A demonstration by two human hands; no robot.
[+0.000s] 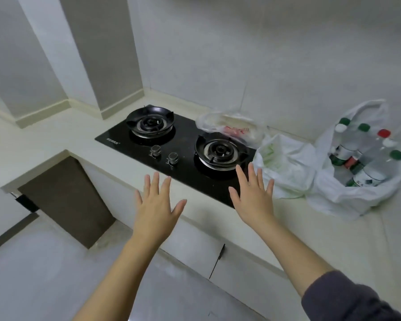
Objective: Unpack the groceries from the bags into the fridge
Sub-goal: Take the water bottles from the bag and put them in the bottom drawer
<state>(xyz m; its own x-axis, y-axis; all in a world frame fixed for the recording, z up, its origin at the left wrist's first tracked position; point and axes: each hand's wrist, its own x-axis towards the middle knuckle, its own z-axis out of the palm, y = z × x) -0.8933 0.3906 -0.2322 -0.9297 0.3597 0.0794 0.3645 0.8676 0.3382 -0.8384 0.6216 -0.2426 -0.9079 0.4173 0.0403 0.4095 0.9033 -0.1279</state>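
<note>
The left hand (158,205) and right hand (252,195) hover with fingers (255,174) spread, holding nothing. Right of the right fingers, on the pale table (51,140), sit a white bag (287,167) and, farther off, a bottle bag (347,200). Beyond them a clear bag (220,122) overlaps the black hob (185,167). Lifted by one handle, the bottle bag could tip and spill. The walls (241,54) are white tile, and no fridge is in view.

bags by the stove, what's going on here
A person's left hand and right hand are held out empty, fingers spread, over the counter edge by the gas hob. Three plastic bags sit at the hob's right: a clear bag behind the right burner, a white bag, and a bag of capped bottles. Nothing is being handled yet.
</note>
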